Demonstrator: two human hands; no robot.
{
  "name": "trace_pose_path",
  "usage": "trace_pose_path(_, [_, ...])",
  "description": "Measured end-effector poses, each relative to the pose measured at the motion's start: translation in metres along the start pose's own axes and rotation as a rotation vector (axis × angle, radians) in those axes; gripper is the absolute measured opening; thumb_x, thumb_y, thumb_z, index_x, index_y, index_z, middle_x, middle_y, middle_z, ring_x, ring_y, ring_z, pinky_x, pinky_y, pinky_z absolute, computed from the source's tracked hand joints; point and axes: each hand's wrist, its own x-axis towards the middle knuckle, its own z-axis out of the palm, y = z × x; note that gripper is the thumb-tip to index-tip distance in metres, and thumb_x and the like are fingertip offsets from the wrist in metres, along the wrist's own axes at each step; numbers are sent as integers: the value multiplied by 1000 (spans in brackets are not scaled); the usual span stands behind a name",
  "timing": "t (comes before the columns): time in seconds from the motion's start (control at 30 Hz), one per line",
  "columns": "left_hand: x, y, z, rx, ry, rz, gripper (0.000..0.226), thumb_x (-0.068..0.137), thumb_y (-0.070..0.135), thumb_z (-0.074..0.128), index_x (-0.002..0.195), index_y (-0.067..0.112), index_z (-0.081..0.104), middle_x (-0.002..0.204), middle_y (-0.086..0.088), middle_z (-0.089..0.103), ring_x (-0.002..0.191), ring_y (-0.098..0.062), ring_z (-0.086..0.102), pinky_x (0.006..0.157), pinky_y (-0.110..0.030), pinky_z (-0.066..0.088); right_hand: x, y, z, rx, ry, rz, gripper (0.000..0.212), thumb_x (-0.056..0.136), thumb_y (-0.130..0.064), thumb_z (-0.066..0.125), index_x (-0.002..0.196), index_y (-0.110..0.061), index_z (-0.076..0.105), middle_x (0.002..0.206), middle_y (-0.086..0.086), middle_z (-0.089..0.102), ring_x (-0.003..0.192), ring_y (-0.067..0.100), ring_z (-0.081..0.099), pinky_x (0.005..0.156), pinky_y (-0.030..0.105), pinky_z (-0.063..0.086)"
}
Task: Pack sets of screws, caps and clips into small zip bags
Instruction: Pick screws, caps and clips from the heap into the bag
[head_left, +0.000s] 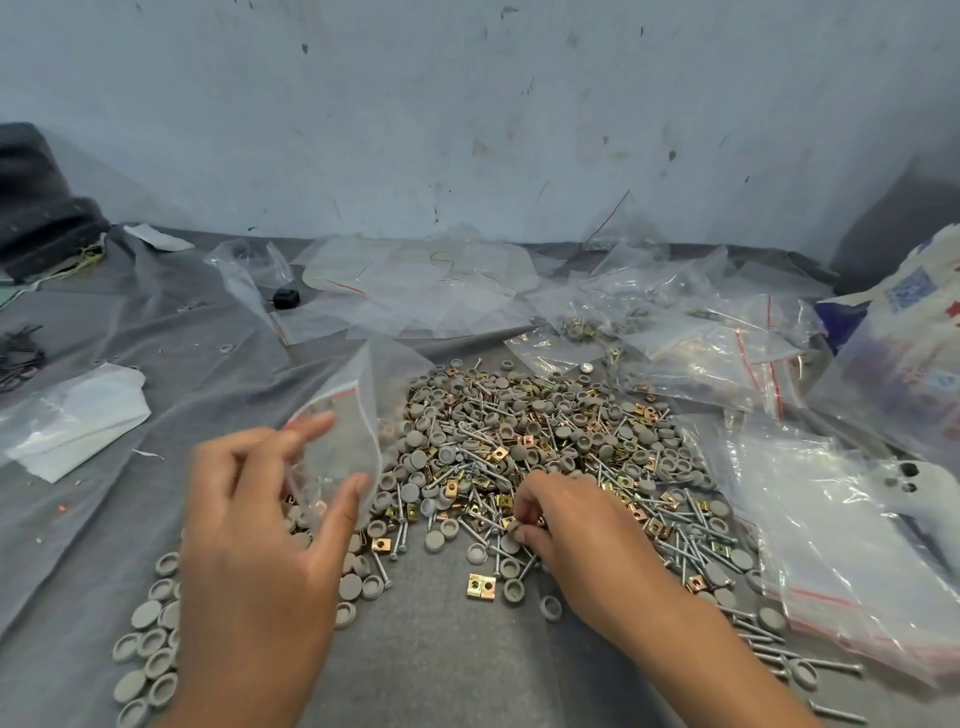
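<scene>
A big heap of grey round caps, silver screws and brass-coloured clips (540, 441) lies on the grey cloth in front of me. My left hand (260, 535) holds a small clear zip bag (343, 431) with a red seal line between thumb and fingers, its mouth up and open. A few parts show faintly at the bag's bottom. My right hand (566, 525) is down in the near edge of the heap, its fingertips pinching a grey cap (511, 529). A pair of clips (481, 585) lies alone near the front.
Loose grey caps (150, 654) are strewn at the lower left. Empty and filled zip bags (701, 332) pile up at the back and right. A large clear bag (852, 561) covers the right side. A dark bundle (36, 202) sits far left against the wall.
</scene>
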Motion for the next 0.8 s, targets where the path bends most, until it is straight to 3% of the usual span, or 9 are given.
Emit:
trace_pose_path(0.07, [0, -1, -2, 46, 92, 49, 49, 81, 22, 75, 128, 18, 63, 112, 1, 42, 84, -12, 41, 89, -15, 39, 0, 0, 1, 20, 11, -7, 10, 100, -34, 59, 107, -36, 52, 101, -18, 55, 92, 10, 52, 81, 31, 46])
trace_pose_path(0.1, [0, -3, -3, 81, 106, 65, 50, 81, 16, 77, 129, 16, 63, 113, -4, 43, 87, -15, 43, 90, -22, 41, 1, 1, 1, 33, 22, -12, 12, 100, -34, 58, 111, -36, 53, 103, -18, 56, 95, 10, 53, 83, 32, 47])
trace_pose_path(0.17, [-2, -7, -1, 191, 42, 92, 56, 77, 5, 80, 129, 15, 63, 115, -7, 43, 91, -22, 48, 83, -40, 49, 2, 3, 2, 71, 43, -19, 14, 102, -32, 56, 115, -37, 56, 106, -18, 55, 97, 9, 53, 85, 32, 48])
trace_pose_path(0.23, [-5, -8, 4, 301, -103, 138, 63, 69, 0, 85, 127, 13, 65, 110, -9, 46, 88, -24, 50, 74, -45, 52, 3, 4, 2, 148, 65, -20, 12, 102, -30, 55, 111, -36, 61, 105, -20, 53, 98, 4, 53, 84, 26, 49])
trace_pose_path(0.33, [-11, -2, 11, 311, -280, 189, 68, 58, -3, 91, 121, 9, 69, 100, -7, 50, 81, -22, 52, 66, -37, 50, 3, 0, -1, 330, 159, -38, 14, 100, -21, 61, 104, -34, 66, 103, -23, 56, 100, -5, 56, 83, 14, 47])
trace_pose_path(0.47, [-17, 6, 17, 216, -408, 162, 71, 55, 3, 95, 120, 15, 69, 97, 1, 47, 65, -13, 48, 55, -27, 46, 3, -8, -8, 554, 250, -48, 17, 94, -19, 70, 102, -34, 72, 93, -20, 65, 89, -1, 64, 74, 12, 49])
trace_pose_path(0.6, [-19, 5, 20, 182, -498, 56, 76, 58, 8, 95, 126, 20, 65, 98, 7, 43, 56, -4, 42, 53, -15, 37, 4, -2, -6, 510, 159, 39, 21, 94, -18, 70, 107, -34, 70, 96, -23, 66, 91, -11, 62, 74, 7, 49])
trace_pose_path(0.7, [-18, 3, 19, 207, -503, 7, 76, 57, 11, 97, 126, 19, 66, 100, 9, 41, 53, -1, 41, 52, -7, 25, 4, 5, -6, 451, 190, 97, 22, 96, -20, 65, 110, -37, 67, 97, -27, 66, 93, -20, 57, 74, 1, 47])
trace_pose_path(0.8, [-15, 3, 16, 219, -484, -40, 75, 61, 12, 95, 128, 19, 64, 103, 8, 38, 53, -1, 42, 50, -7, 21, 8, 11, -14, 507, 281, 97, 20, 99, -18, 62, 100, -38, 66, 86, -20, 71, 67, -15, 60, 59, 5, 45])
